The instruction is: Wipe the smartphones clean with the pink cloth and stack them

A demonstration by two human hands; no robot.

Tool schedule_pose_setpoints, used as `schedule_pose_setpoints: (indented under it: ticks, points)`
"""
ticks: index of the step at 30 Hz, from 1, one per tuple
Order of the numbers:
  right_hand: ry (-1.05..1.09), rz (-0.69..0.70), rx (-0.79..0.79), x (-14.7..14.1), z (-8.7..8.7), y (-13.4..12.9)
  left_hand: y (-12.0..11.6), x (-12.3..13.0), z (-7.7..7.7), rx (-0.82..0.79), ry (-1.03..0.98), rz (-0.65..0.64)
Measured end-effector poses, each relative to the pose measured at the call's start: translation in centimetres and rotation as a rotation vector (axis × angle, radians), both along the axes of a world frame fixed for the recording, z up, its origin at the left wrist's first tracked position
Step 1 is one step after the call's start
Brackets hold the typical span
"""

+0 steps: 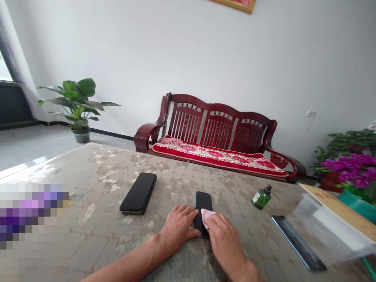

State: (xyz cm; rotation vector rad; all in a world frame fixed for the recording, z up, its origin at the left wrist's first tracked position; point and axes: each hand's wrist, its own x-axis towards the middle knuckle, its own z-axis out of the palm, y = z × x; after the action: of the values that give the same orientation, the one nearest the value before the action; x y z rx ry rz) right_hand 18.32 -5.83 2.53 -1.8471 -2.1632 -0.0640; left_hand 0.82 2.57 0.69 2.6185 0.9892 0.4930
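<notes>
A black smartphone [203, 200] lies flat on the patterned tablecloth in front of me. My left hand [178, 225] rests at its left edge, fingertips on the side and thumb at the lower corner, holding it. Pinched in my right hand [225, 237] is a small pale pink cloth [206, 215], pressed against the phone's screen. Further left sits a stack of dark phones [139, 192], screen up. To the right stands a small green bottle [261, 198] with a black pump top. Another dark phone-like slab [298, 243] lies nearer the right side.
A clear plastic box [320, 219] with a tan panel [340, 211] occupies the table's right side, near purple flowers [352, 170]. Beyond the table [100, 176] are a red wooden bench [219, 125] and a potted plant [80, 135]. The left corner is pixelated.
</notes>
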Motion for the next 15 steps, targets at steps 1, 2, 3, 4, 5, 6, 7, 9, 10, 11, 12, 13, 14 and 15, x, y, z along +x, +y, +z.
schedule_pose_setpoints:
  ticks: [1, 2, 3, 4, 5, 6, 7, 9, 10, 11, 12, 13, 14, 15]
  points:
    - [-0.006, 0.007, 0.011, 0.0, 0.0, -0.1, 0.0, 0.0, 0.0, 0.001, -0.001, -0.004]
    - [-0.014, 0.021, 0.018, 0.0, 0.1, -0.2, 0.0, -0.1, 0.0, 0.002, -0.002, -0.007]
    - [-0.019, 0.041, 0.021, 0.1, 0.3, -0.2, 0.0, -0.1, 0.0, 0.003, -0.001, -0.009]
    - [-0.021, 0.061, 0.016, 0.1, 0.6, -0.2, 0.0, -0.1, 0.0, 0.003, 0.002, -0.011]
    - [-0.019, 0.078, 0.002, 0.1, 0.9, -0.1, 0.0, -0.2, 0.0, 0.003, 0.004, -0.012]
    - [-0.014, 0.093, -0.023, 0.2, 1.3, 0.2, 0.0, -0.2, 0.0, 0.003, 0.007, -0.014]
    - [-0.007, 0.105, -0.058, 0.3, 1.7, 0.5, 0.0, -0.2, 0.0, 0.003, 0.009, -0.015]
    - [0.014, 0.131, -0.149, 0.7, 2.5, 1.6, 0.0, -0.1, 0.0, 0.006, 0.016, -0.017]
    - [0.027, 0.141, -0.193, 0.9, 2.8, 2.2, 0.0, -0.1, 0.1, 0.011, 0.019, -0.014]
    - [0.042, 0.148, -0.230, 1.1, 3.0, 2.9, 0.0, -0.1, 0.1, 0.013, 0.023, -0.011]
    - [0.056, 0.146, -0.252, 1.3, 3.1, 3.5, -0.1, 0.0, 0.2, 0.015, 0.028, -0.009]
    - [0.068, 0.135, -0.253, 1.4, 3.1, 4.0, -0.1, 0.0, 0.2, 0.015, 0.033, -0.009]
    - [0.077, 0.118, -0.232, 1.4, 3.0, 4.4, -0.2, 0.0, 0.3, 0.014, 0.037, -0.009]
    - [0.084, 0.096, -0.191, 1.4, 2.8, 4.6, -0.2, 0.0, 0.4, 0.013, 0.040, -0.008]
